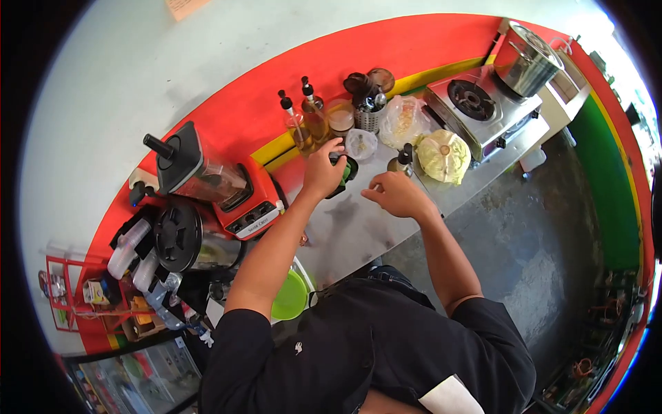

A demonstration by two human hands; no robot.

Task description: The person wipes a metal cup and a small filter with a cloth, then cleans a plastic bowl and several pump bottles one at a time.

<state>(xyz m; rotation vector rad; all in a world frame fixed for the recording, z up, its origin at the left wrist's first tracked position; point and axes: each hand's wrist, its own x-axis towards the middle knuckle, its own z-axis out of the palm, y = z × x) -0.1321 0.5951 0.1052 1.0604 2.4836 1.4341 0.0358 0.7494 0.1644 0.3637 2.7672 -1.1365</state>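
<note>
My left hand [323,171] is at a small black bowl [354,168] on the metal counter, its fingers and thumb curled at the rim. Green pieces [345,172] show inside, partly covered by the hand. To the right, my right hand [400,194] hangs above the counter with its fingers bent together; anything between them is too small to make out. Just behind that hand stands a small bottle with a dark top [404,157]. A pale green cabbage [443,157] sits to its right. A tied clear plastic bag [361,143] lies behind the bowl.
A red blender [255,200] stands at left. Along the wall are pour-spout bottles [296,127], a jar [340,116], a perforated utensil holder [369,119] and another plastic bag [403,121]. A gas stove [476,103] bears a steel pot [531,65]. A green basin [289,295] is near my left arm.
</note>
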